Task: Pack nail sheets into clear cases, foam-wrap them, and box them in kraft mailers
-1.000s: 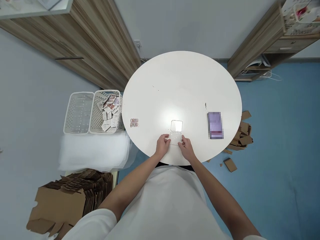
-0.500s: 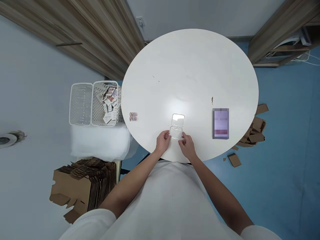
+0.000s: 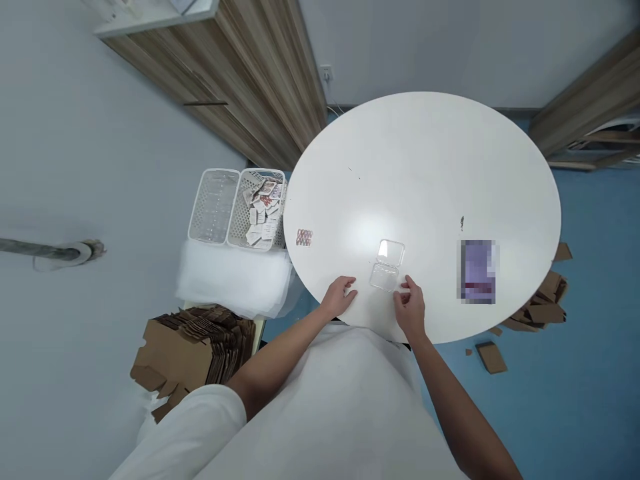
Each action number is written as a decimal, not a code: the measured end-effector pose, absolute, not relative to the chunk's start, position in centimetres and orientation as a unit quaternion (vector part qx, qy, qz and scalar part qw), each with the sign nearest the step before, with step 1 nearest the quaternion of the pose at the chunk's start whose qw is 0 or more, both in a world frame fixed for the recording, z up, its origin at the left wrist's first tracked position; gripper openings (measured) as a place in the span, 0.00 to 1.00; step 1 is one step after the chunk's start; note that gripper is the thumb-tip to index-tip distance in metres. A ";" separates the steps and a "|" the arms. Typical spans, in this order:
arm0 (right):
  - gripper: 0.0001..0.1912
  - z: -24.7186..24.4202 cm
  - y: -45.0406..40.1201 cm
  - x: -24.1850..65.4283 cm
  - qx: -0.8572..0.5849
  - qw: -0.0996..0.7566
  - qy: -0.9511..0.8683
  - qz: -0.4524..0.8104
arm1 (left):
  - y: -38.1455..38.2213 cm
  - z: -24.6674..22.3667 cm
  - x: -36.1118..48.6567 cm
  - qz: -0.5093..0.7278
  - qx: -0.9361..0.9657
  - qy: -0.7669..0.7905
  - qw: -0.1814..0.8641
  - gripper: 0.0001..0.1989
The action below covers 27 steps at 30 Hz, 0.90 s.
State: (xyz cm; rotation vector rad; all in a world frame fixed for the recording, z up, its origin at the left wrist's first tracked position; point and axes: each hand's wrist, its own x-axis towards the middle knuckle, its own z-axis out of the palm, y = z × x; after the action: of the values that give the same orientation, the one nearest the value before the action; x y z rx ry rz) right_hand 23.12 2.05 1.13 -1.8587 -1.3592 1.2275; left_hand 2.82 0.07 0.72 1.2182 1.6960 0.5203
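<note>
A small clear plastic case (image 3: 385, 275) lies unfolded on the white oval table (image 3: 425, 160), its lid half away from me and its base half toward me. To its left, a little apart from it, is my left hand (image 3: 340, 295), thumb and fingers spread with nothing between them. My right hand (image 3: 411, 308) is beside the base's right corner, fingers curved and parted; it is close to the case, and whether a fingertip touches it is hard to see. A small sheet of reddish oval pieces (image 3: 304, 237) rests near the table's left edge.
Left of the table stand two white baskets, one with clear plastic cases (image 3: 215, 207), the other with printed cards (image 3: 263, 213). White sheets (image 3: 233, 277) and flattened cardboard boxes (image 3: 185, 357) lie below them. A blurred purple item (image 3: 479, 272) is on the right; cardboard pieces (image 3: 537, 303) lie beyond.
My left hand has let go of the case and drawn away to the left. The case stays unfolded. The whole view has shifted, so the table appears further right.
</note>
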 end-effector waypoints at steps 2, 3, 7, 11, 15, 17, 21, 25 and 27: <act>0.23 1.8 2.6 21.8 -0.680 0.299 -0.523 0.417 | 0.0 1.2 -0.2 0.208 0.518 0.697 0.450 0.14; 0.22 2.1 3.0 20.7 -0.674 0.313 -0.534 0.404 | 0.1 1.4 -1.9 0.208 0.521 0.703 0.436 0.14; 0.20 2.4 4.3 15.0 -0.637 0.289 -0.569 0.432 | 1.7 1.3 -9.1 0.208 0.518 0.740 0.377 0.14; 0.23 1.5 5.5 8.8 -0.601 0.188 -0.614 0.476 | 4.4 0.5 -14.2 0.190 0.541 0.743 0.345 0.21; 0.25 0.5 7.3 4.1 -0.581 0.137 -0.661 0.455 | 7.1 -0.1 -15.9 0.161 0.552 0.737 0.355 0.28; 0.25 0.2 8.5 2.4 -0.570 0.128 -0.679 0.444 | 8.1 -0.3 -16.0 0.148 0.558 0.735 0.356 0.30; 0.29 -0.4 10.3 0.2 -0.585 0.101 -0.691 0.414 | 9.1 -0.5 -16.1 0.131 0.575 0.726 0.353 0.33; 0.32 -0.9 10.9 -0.7 -0.613 0.066 -0.694 0.372 | 9.1 -0.7 -16.2 0.114 0.588 0.717 0.357 0.31; 0.32 -1.0 10.9 -0.9 -0.617 0.054 -0.699 0.357 | 9.1 -0.7 -16.2 0.113 0.589 0.714 0.361 0.29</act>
State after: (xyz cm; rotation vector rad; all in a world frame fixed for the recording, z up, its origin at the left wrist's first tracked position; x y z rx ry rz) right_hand -0.88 10.93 -0.96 -1.8756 -2.1248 1.0839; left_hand -16.15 9.08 -0.67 1.5169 1.8406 0.2905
